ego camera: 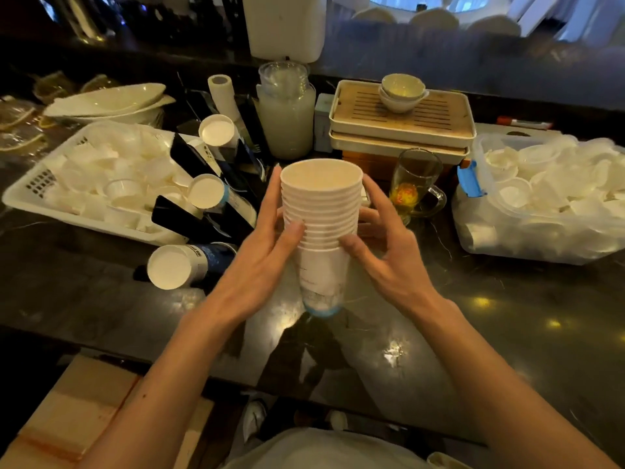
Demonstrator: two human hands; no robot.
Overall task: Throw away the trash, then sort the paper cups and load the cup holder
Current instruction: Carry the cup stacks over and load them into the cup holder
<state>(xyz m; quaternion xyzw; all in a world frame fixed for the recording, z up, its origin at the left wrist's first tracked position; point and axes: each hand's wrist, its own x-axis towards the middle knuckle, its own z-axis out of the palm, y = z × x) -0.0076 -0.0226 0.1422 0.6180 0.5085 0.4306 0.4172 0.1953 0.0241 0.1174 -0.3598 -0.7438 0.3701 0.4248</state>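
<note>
Both hands grip a nested stack of paper cups (320, 211) above the middle of the dark worktop (473, 333): left hand (267, 245) and right hand (382, 242) closed on opposite sides. More cup stacks (203, 194) lie toward the left edge, against a white basket (40, 187).

1. Stack of paper cups (321, 211): matt white paper.
2. Counter (473, 333): dark, glossy stone-like surface with reflections.
3. Mug (417, 184): clear glass.
4. Basket (37, 184): white perforated plastic.
5. Tray (402, 111): slatted wood top.
</note>
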